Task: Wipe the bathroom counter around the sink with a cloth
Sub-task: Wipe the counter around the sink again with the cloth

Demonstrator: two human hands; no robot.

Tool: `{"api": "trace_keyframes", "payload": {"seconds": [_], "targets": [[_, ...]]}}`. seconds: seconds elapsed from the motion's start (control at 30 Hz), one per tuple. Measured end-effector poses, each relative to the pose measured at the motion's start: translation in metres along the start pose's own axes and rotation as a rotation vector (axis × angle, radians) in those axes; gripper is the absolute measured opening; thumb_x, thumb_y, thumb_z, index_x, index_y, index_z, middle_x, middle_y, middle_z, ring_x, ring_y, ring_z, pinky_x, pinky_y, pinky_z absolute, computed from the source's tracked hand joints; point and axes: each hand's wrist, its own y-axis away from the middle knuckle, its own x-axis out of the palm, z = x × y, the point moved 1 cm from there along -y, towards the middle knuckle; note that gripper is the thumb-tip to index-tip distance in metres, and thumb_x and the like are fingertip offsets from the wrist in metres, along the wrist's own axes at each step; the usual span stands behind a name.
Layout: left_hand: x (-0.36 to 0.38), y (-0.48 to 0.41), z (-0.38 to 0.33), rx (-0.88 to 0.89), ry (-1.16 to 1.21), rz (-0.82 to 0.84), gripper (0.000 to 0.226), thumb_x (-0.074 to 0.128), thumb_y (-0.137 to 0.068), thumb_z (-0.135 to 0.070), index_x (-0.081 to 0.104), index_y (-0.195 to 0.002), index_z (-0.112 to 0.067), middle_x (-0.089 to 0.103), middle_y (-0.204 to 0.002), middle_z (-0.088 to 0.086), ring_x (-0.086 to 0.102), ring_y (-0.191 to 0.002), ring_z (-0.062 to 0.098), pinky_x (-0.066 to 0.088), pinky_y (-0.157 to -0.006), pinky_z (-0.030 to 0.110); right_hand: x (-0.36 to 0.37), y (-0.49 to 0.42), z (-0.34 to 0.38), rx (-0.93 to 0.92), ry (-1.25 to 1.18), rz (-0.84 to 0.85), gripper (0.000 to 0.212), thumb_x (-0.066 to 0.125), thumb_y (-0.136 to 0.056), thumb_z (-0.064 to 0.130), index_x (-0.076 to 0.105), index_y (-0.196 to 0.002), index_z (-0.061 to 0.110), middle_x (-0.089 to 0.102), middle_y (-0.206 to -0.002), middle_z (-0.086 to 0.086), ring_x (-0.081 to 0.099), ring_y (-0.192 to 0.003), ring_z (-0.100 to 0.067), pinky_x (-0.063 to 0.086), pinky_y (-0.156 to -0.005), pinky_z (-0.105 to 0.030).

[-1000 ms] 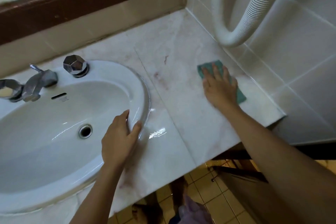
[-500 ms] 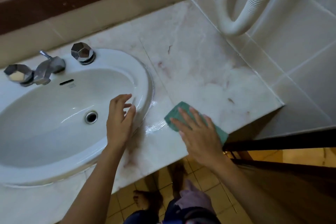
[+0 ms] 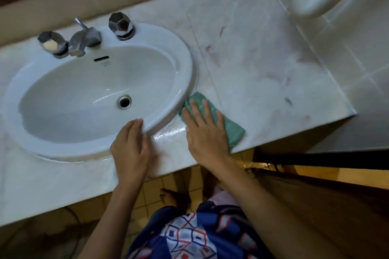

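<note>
Nearest the camera hangs a blue patterned garment (image 3: 195, 235), with a bare foot (image 3: 170, 197) on the yellow floor tiles (image 3: 153, 187) below the table's front edge. The left hand (image 3: 130, 149) holds nothing; its relaxed fingers lie together over the front rim of the white sink (image 3: 185, 65). Just to its right, the right hand (image 3: 205, 132) lies flat with spread, straight fingers pressing the green cloth (image 3: 233, 132) onto the marble table (image 3: 263, 59). The cloth sits near the table's front edge, its far corner touching the sink's right rim. A wet sheen (image 3: 168, 132) shows between the hands. Farther back are the drain (image 3: 124, 101), the metal faucet (image 3: 84, 40) between two faceted knobs (image 3: 121, 24), and a white pipe (image 3: 311, 4) on the tiled wall (image 3: 357, 48).
</note>
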Motion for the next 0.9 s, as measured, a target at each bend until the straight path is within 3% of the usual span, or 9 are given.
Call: {"api": "trace_keyframes", "payload": {"seconds": [0.1,0.17,0.27,0.33,0.43,0.57,0.63,0.73,0.9], "targets": [[0.002,-0.003,-0.001,-0.054,0.029,-0.04,0.04,0.053,-0.086,-0.023,0.064,-0.123,-0.015,0.062,-0.126,0.005,0.054,-0.116,0.024,0.03,-0.09,0.029,-0.01,0.019,-0.029,-0.113,0.009,0.087,0.058,0.013,-0.096,0.04,0.004,-0.153,0.033,-0.002,-0.162,0.008,-0.007,-0.148,-0.019,-0.002,-0.117,-0.047],[0.005,-0.002,-0.004,-0.058,0.027,-0.076,0.039,0.053,-0.086,-0.021,0.065,-0.122,-0.015,0.062,-0.124,0.005,0.054,-0.113,0.024,0.028,-0.088,0.03,-0.02,0.017,-0.043,-0.157,-0.04,0.135,0.061,0.019,-0.096,0.042,-0.008,-0.151,0.038,-0.004,-0.161,0.01,-0.008,-0.148,-0.015,-0.006,-0.116,-0.046],[0.007,0.001,-0.008,-0.041,0.041,-0.124,0.038,0.053,-0.086,-0.019,0.066,-0.121,-0.013,0.063,-0.121,0.008,0.056,-0.11,0.027,0.035,-0.091,0.035,-0.031,0.009,-0.045,-0.143,-0.176,0.055,0.067,0.043,-0.094,0.034,0.011,-0.153,0.03,0.014,-0.161,0.005,0.004,-0.149,-0.016,-0.001,-0.118,-0.045],[0.009,0.001,-0.007,-0.056,0.046,-0.122,0.038,0.053,-0.085,-0.018,0.066,-0.121,-0.013,0.063,-0.121,0.008,0.057,-0.11,0.027,0.037,-0.094,0.039,-0.031,0.006,-0.05,-0.108,-0.187,0.023,0.063,0.046,-0.093,0.037,0.024,-0.15,0.021,0.016,-0.161,0.003,0.003,-0.149,-0.019,0.003,-0.118,-0.042],[0.005,-0.002,-0.012,-0.137,0.117,-0.126,0.037,0.054,-0.082,-0.016,0.069,-0.116,-0.016,0.064,-0.118,0.006,0.058,-0.11,0.026,0.041,-0.094,0.039,-0.018,0.007,-0.051,-0.14,-0.007,0.075,0.064,0.031,-0.096,0.049,0.017,-0.153,0.023,0.0,-0.162,0.003,-0.009,-0.148,-0.022,0.002,-0.119,-0.042],[-0.002,-0.017,-0.049,-0.212,0.362,-0.115,0.039,0.048,-0.078,-0.01,0.07,-0.108,-0.022,0.062,-0.112,-0.002,0.055,-0.106,0.012,0.042,-0.087,0.024,-0.011,-0.001,-0.044,-0.138,0.069,0.096,0.068,0.022,-0.095,0.057,0.008,-0.154,0.027,-0.008,-0.162,0.002,-0.012,-0.148,-0.025,0.0,-0.118,-0.046],[0.005,-0.035,-0.065,-0.14,0.351,-0.087,0.038,0.049,-0.079,-0.014,0.069,-0.11,-0.023,0.062,-0.113,-0.003,0.053,-0.104,0.007,0.045,-0.091,0.031,-0.01,-0.004,-0.043,-0.141,0.064,0.089,0.068,0.021,-0.096,0.058,0.006,-0.154,0.028,-0.008,-0.162,0.002,-0.012,-0.148,-0.024,0.001,-0.118,-0.046],[0.023,-0.069,-0.077,-0.039,0.251,0.007,0.035,0.053,-0.083,-0.023,0.065,-0.115,-0.025,0.059,-0.12,-0.004,0.054,-0.112,0.013,0.048,-0.091,0.048,-0.013,-0.002,-0.053,-0.165,0.063,0.078,0.066,0.022,-0.097,0.055,0.005,-0.154,0.027,-0.008,-0.162,0.003,-0.013,-0.148,-0.021,0.003,-0.119,-0.045],[0.046,-0.102,-0.079,0.001,0.121,0.178,0.044,0.049,-0.089,-0.04,0.057,-0.128,-0.022,0.055,-0.13,-0.002,0.056,-0.116,0.02,0.046,-0.096,0.045,-0.037,-0.029,-0.131,0.143,0.098,-0.021,0.064,0.013,-0.098,0.054,-0.005,-0.153,0.027,-0.013,-0.161,0.002,-0.015,-0.147,-0.024,-0.001,-0.117,-0.045]]}}
